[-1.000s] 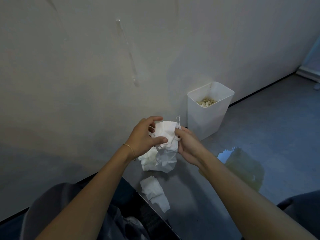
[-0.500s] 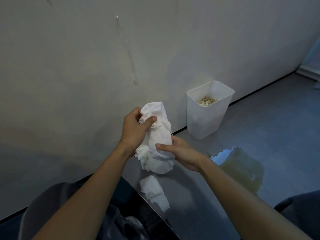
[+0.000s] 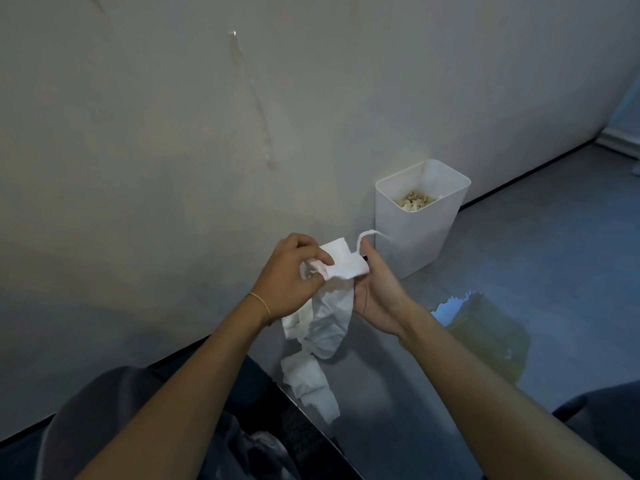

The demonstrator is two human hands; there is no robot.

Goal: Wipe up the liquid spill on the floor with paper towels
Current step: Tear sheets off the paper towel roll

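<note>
- The left hand [image 3: 287, 275] pinches the upper end of a white paper towel [image 3: 341, 268], thumb and fingertips closed on a bunched fold of it
- The right hand [image 3: 375, 289] grips the same paper towel from the other side, palm turned toward the left hand, fingers wrapped around the sheet at its right edge
- A flat stretch of the towel spans the short gap between the two grips; a thin torn strip curls up and to the right above the right hand's fingertips
- Below both grips the rest of the towel hangs down in a crumpled length toward the floor [image 3: 519, 258]
- A second crumpled piece of paper towel [image 3: 310, 384] lies on the floor directly beneath the hanging length, apart from both hands
- The liquid spill [image 3: 485, 334] sits on the floor to the right of and below the right hand's grip, just past that forearm, untouched by the towel
- A white bin [image 3: 412, 237] stands against the wall [image 3: 173, 133] beyond the right hand, with pale scraps inside
- A thin bracelet [image 3: 260, 301] circles the left wrist
</note>
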